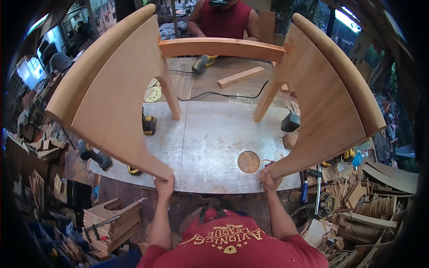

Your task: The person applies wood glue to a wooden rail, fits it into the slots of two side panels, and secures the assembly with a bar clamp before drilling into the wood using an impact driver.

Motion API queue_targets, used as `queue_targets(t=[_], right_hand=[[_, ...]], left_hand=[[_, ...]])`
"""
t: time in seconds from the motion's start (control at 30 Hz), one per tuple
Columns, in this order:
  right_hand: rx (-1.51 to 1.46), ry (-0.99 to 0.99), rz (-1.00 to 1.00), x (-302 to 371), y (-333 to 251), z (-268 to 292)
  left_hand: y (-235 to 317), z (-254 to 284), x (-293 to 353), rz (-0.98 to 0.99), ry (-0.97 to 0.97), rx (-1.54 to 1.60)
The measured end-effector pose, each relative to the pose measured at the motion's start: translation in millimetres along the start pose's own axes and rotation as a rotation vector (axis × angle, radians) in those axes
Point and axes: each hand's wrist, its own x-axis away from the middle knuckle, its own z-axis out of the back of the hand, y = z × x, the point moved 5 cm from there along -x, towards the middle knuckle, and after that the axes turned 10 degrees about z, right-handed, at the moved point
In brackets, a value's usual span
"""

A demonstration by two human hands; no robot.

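Note:
A wooden chair frame stands on the worktable, its two broad side panels, left (111, 96) and right (328, 100), joined at the far side by a slightly curved rail (223, 48). Thick rounded armrests run along the outer edges of both panels. My left hand (165, 186) is closed round the near leg end of the left panel. Round the matching end of the right panel, my right hand (271, 182) is closed too. The far legs rest on a shiny metal sheet (214, 129) with a round hole (248, 161) near my right hand.
Beyond the rail lie a power tool (203, 63), a black cord (223, 94) and a loose wood strip (241, 77). A cordless drill (150, 125) and perforated sanding discs (153, 92) show through the left panel's cutout. Another person (229, 20) stands opposite. Stacked wood pieces (114, 223) sit lower left.

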Motion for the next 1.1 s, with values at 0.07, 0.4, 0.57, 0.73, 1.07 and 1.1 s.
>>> queue_targets(t=[0.07,0.4,0.57,0.73,1.07,1.1], right_hand=[[0.025,0.013,-0.002,4,-3,2],[0.012,0.002,0.101,-1,8,2],[0.135,-0.006,0.146,-3,-8,-2],[0.192,-0.01,0.094,3,-13,-3],[0.771,0.042,0.002,81,-24,34],[0.675,0.091,-0.051,95,-35,31]], left_hand=[[-4,4,5,0.023,0.007,0.015],[-9,-2,-3,-0.117,0.006,-0.004],[-7,-3,1,-0.093,0.021,0.03],[-14,4,5,-0.047,0.086,-0.006],[-25,-11,1,-0.08,0.037,-0.113],[-32,-5,0,-0.137,0.072,-0.151]])
